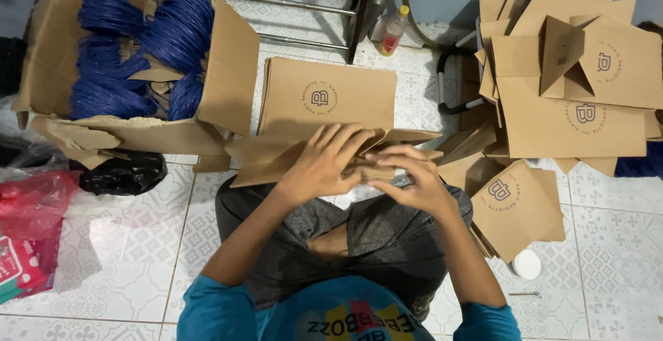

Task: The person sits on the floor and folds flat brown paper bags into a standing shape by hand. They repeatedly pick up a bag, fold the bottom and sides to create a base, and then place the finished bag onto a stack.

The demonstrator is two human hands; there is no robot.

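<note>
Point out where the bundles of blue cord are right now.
The bundles of blue cord sit in the open cardboard box at the head view's upper left, left of the flat brown paper bags before the person's hands.
</note>
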